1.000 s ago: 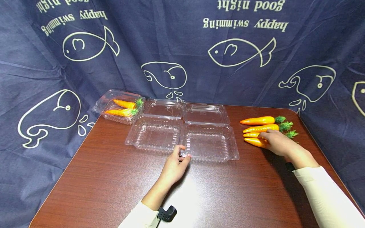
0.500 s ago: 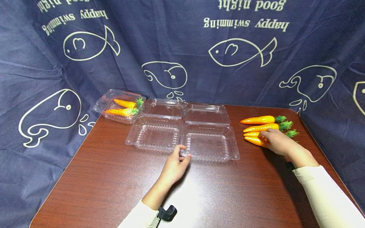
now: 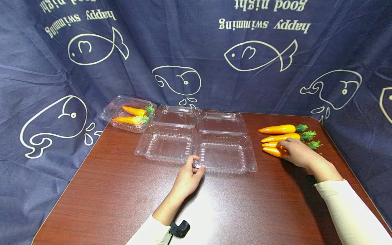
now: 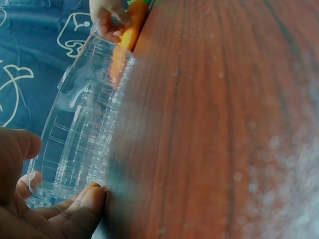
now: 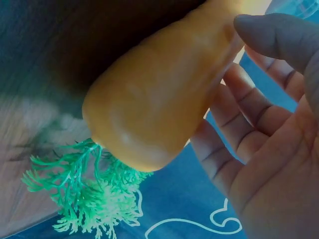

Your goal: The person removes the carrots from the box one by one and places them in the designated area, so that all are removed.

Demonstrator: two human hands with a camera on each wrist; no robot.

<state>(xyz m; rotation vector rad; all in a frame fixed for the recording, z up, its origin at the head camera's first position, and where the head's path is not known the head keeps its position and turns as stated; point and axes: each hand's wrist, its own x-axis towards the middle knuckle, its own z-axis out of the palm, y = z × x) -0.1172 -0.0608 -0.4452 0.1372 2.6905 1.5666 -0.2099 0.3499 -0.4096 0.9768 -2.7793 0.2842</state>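
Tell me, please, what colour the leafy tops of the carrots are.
They are green; one leafy top shows best in the right wrist view.

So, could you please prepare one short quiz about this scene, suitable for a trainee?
1. True or false: the left hand holds a carrot.
2. Fill in: on the table, ____ open containers without carrots lie side by side.
3. Multiple choice: which container has carrots inside?
A) the right one
B) the middle one
C) the far-left one

Key: 1. False, it grips a container's corner; 2. two; 3. C.
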